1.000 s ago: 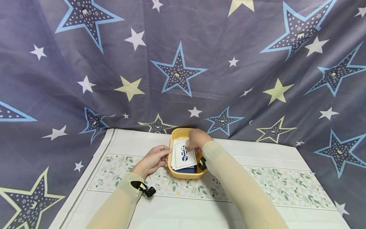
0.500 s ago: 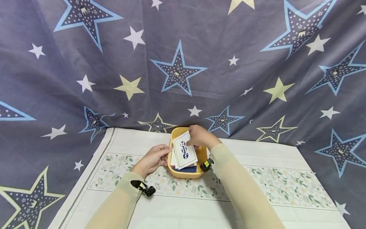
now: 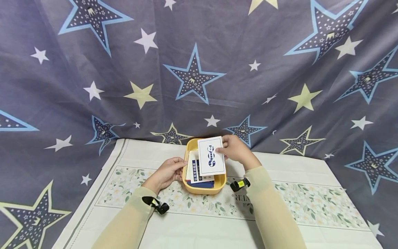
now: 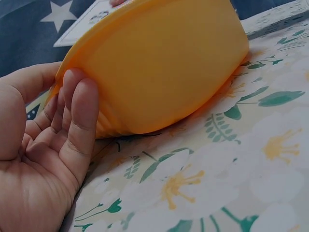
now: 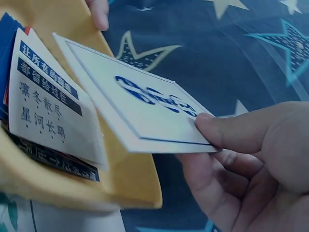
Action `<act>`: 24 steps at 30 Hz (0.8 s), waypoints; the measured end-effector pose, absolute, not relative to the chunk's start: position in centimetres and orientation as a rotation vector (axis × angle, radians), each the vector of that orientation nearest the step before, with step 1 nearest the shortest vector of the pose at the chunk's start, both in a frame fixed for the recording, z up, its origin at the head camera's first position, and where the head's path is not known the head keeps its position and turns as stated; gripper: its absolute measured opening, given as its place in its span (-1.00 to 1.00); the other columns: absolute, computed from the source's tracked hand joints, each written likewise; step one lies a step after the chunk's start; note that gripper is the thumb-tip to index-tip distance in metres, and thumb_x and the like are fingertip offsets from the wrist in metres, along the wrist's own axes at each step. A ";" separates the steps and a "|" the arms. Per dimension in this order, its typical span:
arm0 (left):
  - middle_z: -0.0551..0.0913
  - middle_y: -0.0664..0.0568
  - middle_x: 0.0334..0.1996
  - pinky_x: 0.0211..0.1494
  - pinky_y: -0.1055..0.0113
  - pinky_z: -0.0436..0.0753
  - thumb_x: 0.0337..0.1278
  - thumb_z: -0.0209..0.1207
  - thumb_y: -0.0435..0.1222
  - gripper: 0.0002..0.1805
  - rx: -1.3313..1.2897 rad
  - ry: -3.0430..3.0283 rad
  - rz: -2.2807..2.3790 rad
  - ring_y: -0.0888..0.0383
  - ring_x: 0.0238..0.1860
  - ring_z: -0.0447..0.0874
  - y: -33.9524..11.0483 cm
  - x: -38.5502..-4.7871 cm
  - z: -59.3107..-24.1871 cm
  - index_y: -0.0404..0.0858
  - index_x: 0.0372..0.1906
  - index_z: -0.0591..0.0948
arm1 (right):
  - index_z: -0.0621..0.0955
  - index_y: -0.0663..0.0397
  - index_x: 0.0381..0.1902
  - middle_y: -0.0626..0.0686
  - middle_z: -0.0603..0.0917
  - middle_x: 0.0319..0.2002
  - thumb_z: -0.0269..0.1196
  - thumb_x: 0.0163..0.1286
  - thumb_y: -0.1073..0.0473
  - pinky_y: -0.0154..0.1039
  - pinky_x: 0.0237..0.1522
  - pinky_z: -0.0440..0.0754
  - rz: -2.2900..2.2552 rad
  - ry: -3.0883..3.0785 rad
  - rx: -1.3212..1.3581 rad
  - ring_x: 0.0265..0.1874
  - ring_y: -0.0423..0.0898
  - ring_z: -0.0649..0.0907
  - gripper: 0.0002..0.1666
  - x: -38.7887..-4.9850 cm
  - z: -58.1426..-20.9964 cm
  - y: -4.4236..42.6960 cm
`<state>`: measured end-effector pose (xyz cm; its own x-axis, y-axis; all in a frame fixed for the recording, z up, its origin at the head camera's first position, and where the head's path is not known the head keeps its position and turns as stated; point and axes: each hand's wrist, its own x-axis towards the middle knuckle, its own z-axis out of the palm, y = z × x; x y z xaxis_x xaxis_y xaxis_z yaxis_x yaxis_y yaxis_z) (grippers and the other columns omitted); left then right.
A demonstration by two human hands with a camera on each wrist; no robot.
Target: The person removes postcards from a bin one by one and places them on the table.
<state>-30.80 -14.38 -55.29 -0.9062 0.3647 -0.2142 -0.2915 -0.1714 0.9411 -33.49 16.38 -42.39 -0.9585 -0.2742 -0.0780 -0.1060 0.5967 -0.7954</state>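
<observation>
From where I stand, the right hand [image 3: 235, 149] pinches a white printed card [image 3: 211, 159] by its right edge, thumb on the face and the other fingers curled beneath. The card slants out from those fingertips, above the right side of a yellow plastic tub [image 3: 203, 190]. The left hand [image 3: 169, 173] grips the tub's rim on the opposite side, thumb over the edge and fingers against the outer wall. Between the two sets of fingers, inside the tub, lies a loose stack: a white card with Chinese lettering [image 5: 48, 92] on top, and a dark blue card [image 3: 202, 184] under it on the side nearer the person. The blue emblem on the held card is too small and skewed for me to read. The step in hand looks to me like handling this one card apart from the stack; the next move, I'd judge, calls for a steady pinch, clearance over the rim beside the right fingers, and the left fingers keeping the tub still.
</observation>
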 end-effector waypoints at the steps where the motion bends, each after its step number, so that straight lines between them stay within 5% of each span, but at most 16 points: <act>1: 0.72 0.08 -0.45 -0.47 0.44 0.76 0.74 0.25 -0.25 -0.79 0.084 1.682 2.122 0.27 -0.53 0.66 -14.4 -30.8 -55.3 -0.35 -0.02 0.60 | 0.73 0.28 0.10 0.05 0.78 -0.30 0.49 0.55 0.29 0.00 -0.17 0.97 -1.336 2.625 -0.300 -0.36 -0.08 0.82 -0.74 -33.4 -42.4 16.8; 5: 0.72 0.08 -0.45 -0.47 0.44 0.75 0.73 0.24 -0.25 -0.80 0.088 1.679 2.121 0.27 -0.54 0.65 -14.2 -30.6 -55.2 -0.34 -0.03 0.59 | 0.71 0.28 0.15 0.02 0.67 -0.36 0.47 0.58 0.27 -0.07 -0.19 0.97 -1.420 2.663 -0.224 -0.33 -0.07 0.83 -0.70 -32.9 -42.5 18.8; 20: 0.73 0.06 -0.39 -0.46 0.42 0.77 0.75 0.23 -0.24 -0.76 0.082 1.681 2.113 0.28 -0.53 0.66 -14.1 -30.5 -55.1 -0.38 0.07 0.58 | 0.59 0.35 0.44 0.01 0.82 -0.19 0.38 0.68 0.23 -0.17 -0.25 0.89 -1.598 2.562 -0.129 -0.27 -0.15 0.83 -0.49 -31.8 -43.3 26.6; 24: 0.72 0.06 -0.40 -0.46 0.42 0.77 0.75 0.23 -0.25 -0.79 0.062 1.671 2.120 0.27 -0.53 0.66 -14.3 -30.6 -55.0 -0.35 0.04 0.59 | 0.55 0.38 0.49 -0.07 0.70 -0.23 0.39 0.68 0.19 -0.19 -0.22 0.89 -1.535 2.592 -0.074 -0.23 -0.16 0.75 -0.42 -32.0 -43.5 28.0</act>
<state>-30.63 -14.30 -55.04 -0.9032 0.3623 -0.2300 -0.3083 -0.1748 0.9351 -32.03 27.98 -43.52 -0.9906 -0.1071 -0.0846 0.0227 0.4818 -0.8760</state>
